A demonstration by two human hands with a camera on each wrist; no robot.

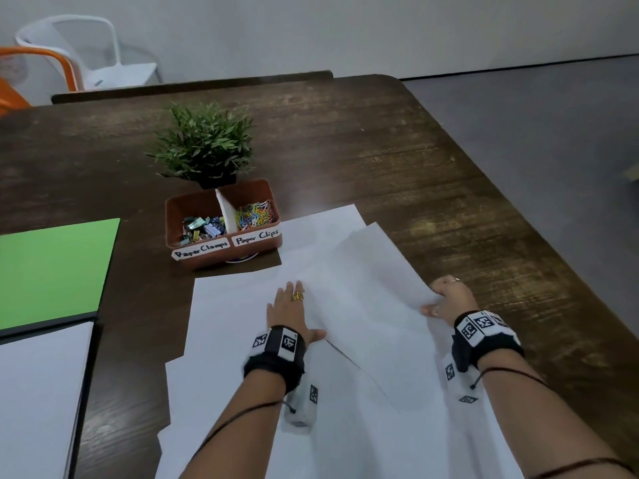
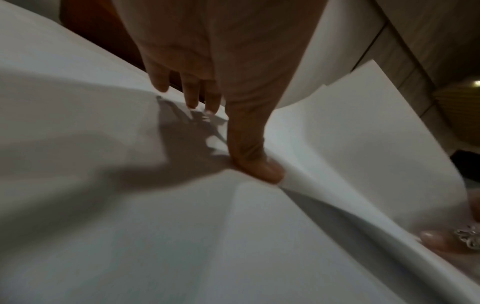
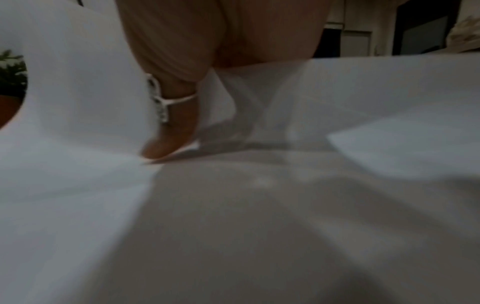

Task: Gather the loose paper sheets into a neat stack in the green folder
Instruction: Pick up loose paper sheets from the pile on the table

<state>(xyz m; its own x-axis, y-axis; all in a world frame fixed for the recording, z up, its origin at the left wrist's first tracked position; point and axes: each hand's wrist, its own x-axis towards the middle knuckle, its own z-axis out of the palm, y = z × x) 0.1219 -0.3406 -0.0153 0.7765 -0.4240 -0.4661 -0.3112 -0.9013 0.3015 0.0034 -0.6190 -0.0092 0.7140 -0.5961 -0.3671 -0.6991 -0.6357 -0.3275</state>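
Note:
Several white paper sheets [image 1: 242,312] lie overlapping across the dark table in front of me. My left hand [image 1: 288,311] rests flat on them, fingers straight, with its thumb [image 2: 262,164] slipped under the edge of a raised sheet [image 1: 373,271]. My right hand [image 1: 447,299] pinches that sheet's right edge and holds it lifted and bowed; its thumb [image 3: 168,142] presses the paper. The green folder [image 1: 55,271] lies open at the far left, with a white sheet [image 1: 38,392] on its near half.
A brown tray [image 1: 221,257] labelled paper clamps and paper clips stands just beyond the sheets, with a small potted plant [image 1: 204,146] behind it. The table's right edge [image 1: 553,257] runs close past my right hand. White and orange chairs [image 1: 79,53] stand at the far left.

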